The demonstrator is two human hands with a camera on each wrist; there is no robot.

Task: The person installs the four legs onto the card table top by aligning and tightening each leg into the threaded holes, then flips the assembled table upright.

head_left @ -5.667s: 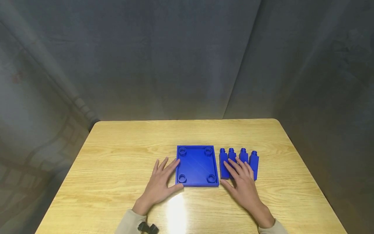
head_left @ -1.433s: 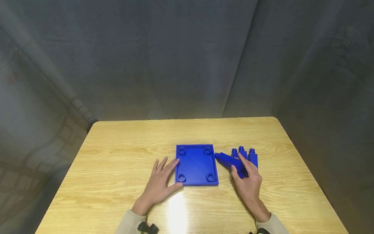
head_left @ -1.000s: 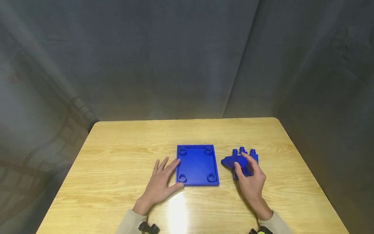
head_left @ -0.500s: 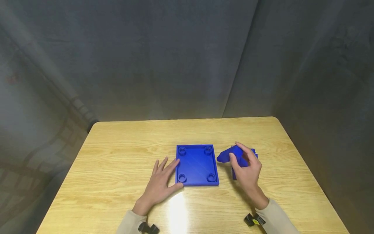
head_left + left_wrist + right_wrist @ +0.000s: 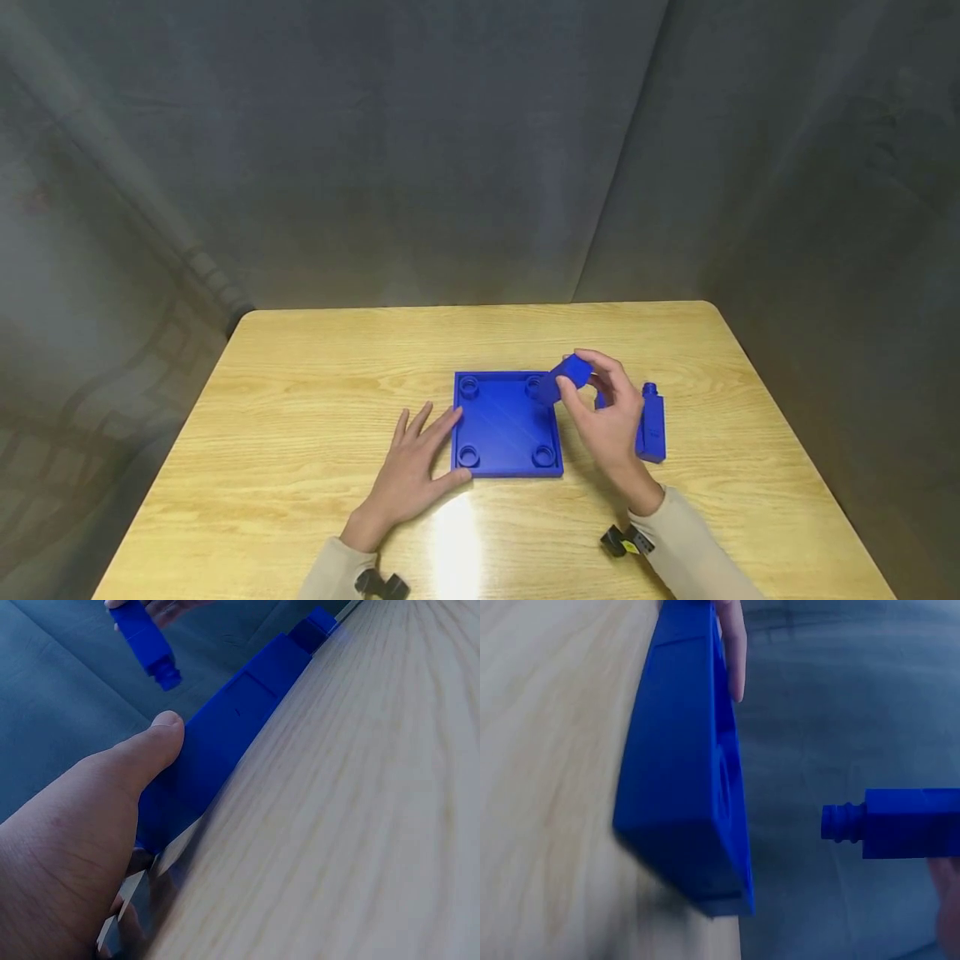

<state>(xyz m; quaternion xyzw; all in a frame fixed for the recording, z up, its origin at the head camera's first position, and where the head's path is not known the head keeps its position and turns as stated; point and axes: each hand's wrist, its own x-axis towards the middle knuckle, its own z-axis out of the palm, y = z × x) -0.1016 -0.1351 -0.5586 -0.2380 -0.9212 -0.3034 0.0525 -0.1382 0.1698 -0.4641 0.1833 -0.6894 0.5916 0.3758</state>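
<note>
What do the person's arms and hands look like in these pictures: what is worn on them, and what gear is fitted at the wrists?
Both hands, the left hand and the right hand, are bare, with no gloves or rings visible. Each arm wears a beige long sleeve reaching the wrist. A small black device sits at the left wrist; the one at the right wrist is black with a yellow mark.

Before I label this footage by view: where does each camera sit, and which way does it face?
Head: looks down at the table; both hands and sleeves show.
Left wrist: low by the left hand, its thumb on the tray.
Right wrist: faces the tray's edge; the peg and a fingertip show.
All three views share tray and peg.
</note>
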